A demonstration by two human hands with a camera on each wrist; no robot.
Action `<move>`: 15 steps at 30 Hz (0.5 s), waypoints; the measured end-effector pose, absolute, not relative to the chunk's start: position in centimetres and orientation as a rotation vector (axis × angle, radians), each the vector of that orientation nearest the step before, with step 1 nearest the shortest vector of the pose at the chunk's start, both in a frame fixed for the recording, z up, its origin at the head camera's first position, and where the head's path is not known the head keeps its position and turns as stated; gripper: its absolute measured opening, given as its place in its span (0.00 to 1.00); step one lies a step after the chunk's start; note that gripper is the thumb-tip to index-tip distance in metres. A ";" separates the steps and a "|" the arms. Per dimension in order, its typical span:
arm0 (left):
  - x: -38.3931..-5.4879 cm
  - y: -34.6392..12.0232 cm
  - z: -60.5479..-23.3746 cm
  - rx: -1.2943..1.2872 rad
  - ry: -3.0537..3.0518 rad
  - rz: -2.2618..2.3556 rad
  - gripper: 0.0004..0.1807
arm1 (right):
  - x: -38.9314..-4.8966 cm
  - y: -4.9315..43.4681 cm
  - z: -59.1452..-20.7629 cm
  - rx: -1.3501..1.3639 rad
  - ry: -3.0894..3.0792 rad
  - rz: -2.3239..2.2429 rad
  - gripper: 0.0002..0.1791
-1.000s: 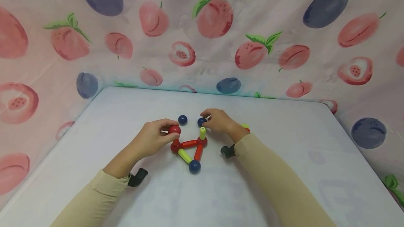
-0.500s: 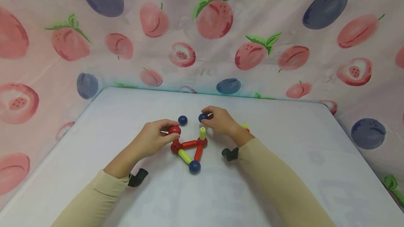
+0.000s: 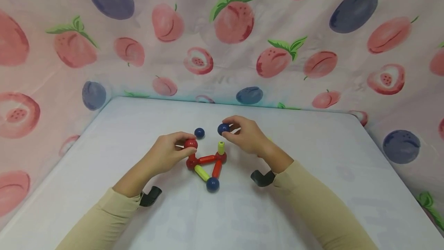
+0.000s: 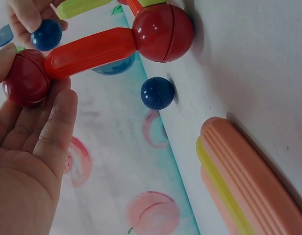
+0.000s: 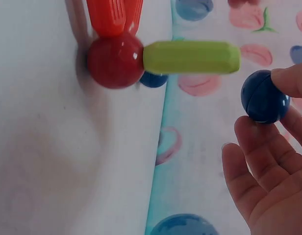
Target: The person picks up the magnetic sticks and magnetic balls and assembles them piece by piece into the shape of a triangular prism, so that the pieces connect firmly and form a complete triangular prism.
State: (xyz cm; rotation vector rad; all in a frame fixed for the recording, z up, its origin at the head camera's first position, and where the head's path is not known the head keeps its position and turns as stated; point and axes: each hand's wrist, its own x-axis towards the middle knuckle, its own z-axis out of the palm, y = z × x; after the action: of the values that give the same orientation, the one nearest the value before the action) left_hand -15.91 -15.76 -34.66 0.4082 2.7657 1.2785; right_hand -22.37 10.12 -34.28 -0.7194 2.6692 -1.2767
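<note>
Head view: we see the triangle base (image 3: 207, 160) joined on the counter (image 3: 180, 219); left hand (image 3: 168, 152) pinches a red ball (image 3: 190, 144), right hand (image 3: 248, 136) holds a blue ball (image 3: 223, 129) near the upright yellow-green rod (image 3: 221, 148). Left wrist: red ball meets its red rod (image 4: 92, 52), so we'd call that post done; the spare blue ball (image 4: 157, 93) lies unattached. Right wrist: yellow-green tip bare, held ball apart; we'd mark it uncapped.
</note>
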 end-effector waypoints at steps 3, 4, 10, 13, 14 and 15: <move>-15.9 -15.8 -34.7 0.401 2.766 1.274 0.22 | -21.8 10.0 -34.1 -0.775 2.672 -1.283 0.22; -15.9 -15.8 -34.8 0.404 2.767 1.272 0.22 | -21.7 9.9 -34.1 -0.793 2.675 -1.282 0.22; -15.9 -15.9 -34.8 0.417 2.766 1.280 0.22 | -21.1 9.6 -34.0 -0.793 2.667 -1.280 0.21; -16.0 -15.9 -34.8 0.419 2.765 1.284 0.22 | -20.9 9.6 -34.2 -0.789 2.656 -1.278 0.22; -16.0 -15.9 -34.8 0.426 2.765 1.283 0.22 | -20.8 9.6 -34.3 -0.792 2.651 -1.279 0.22; -16.0 -15.9 -34.8 0.425 2.765 1.283 0.22 | -20.8 9.6 -34.3 -0.794 2.647 -1.280 0.22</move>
State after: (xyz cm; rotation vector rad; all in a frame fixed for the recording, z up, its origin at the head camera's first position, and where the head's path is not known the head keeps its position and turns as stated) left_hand -15.97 -15.87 -34.81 0.4252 2.7654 1.2826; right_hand -20.81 9.57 -34.33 -0.7939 2.6474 -1.2797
